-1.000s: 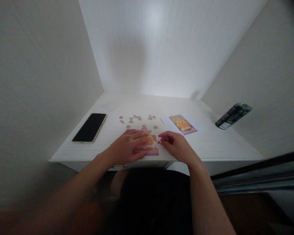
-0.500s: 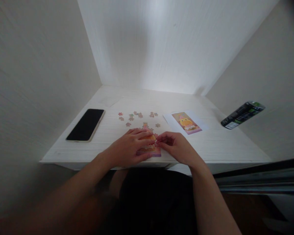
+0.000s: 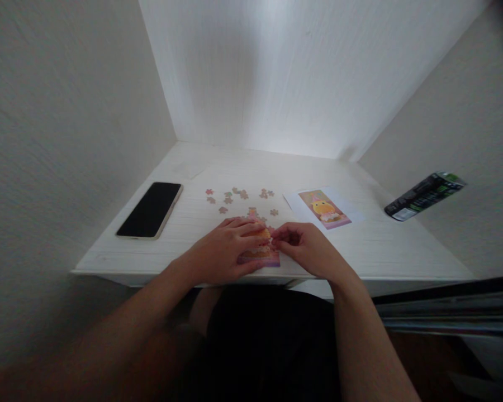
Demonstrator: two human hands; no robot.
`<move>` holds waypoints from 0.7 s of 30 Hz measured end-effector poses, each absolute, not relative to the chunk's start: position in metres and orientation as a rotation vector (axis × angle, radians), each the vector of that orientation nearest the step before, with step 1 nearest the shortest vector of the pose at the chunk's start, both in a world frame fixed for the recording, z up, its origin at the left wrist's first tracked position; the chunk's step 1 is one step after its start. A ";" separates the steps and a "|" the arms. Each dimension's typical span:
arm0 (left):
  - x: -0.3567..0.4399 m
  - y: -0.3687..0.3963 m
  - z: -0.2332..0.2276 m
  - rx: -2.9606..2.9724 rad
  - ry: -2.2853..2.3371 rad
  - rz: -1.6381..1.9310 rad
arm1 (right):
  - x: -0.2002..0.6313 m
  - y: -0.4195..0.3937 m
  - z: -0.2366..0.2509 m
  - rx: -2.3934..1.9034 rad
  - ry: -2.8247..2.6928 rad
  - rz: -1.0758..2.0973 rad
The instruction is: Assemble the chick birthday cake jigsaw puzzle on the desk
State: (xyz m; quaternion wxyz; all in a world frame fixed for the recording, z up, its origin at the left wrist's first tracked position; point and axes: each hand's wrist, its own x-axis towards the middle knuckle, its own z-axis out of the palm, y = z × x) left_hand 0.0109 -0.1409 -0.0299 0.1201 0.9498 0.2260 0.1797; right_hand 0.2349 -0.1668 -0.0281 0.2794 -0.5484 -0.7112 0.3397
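Puzzle (image 3: pixel 260 251) — two hands on it, nine loose pieces (image 3: pixel 243 195)

From my head, the single camera looks forward and down, close over my hands (image 3: pixel 268 248) at the white surface (image 3: pixel 360 245).

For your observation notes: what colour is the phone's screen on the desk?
Black: the phone lies face up with a dark, unlit screen, seen in the head view.

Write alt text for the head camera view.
Both hands meet over a partly built jigsaw puzzle at the white desk's front edge: left hand flat on it, right hand at its right side. Loose pieces, phone, reference picture beyond.
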 end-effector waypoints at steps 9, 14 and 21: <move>0.012 -0.141 -0.030 2.768 0.692 0.517 | 0.232 -0.168 -0.026 -1.486 -1.928 0.869; 0.012 -0.141 -0.030 2.782 0.676 0.503 | 0.233 -0.167 -0.028 -1.482 -1.909 0.890; 0.012 -0.142 -0.027 2.788 0.677 0.469 | 0.227 -0.169 -0.028 -1.553 -1.894 0.811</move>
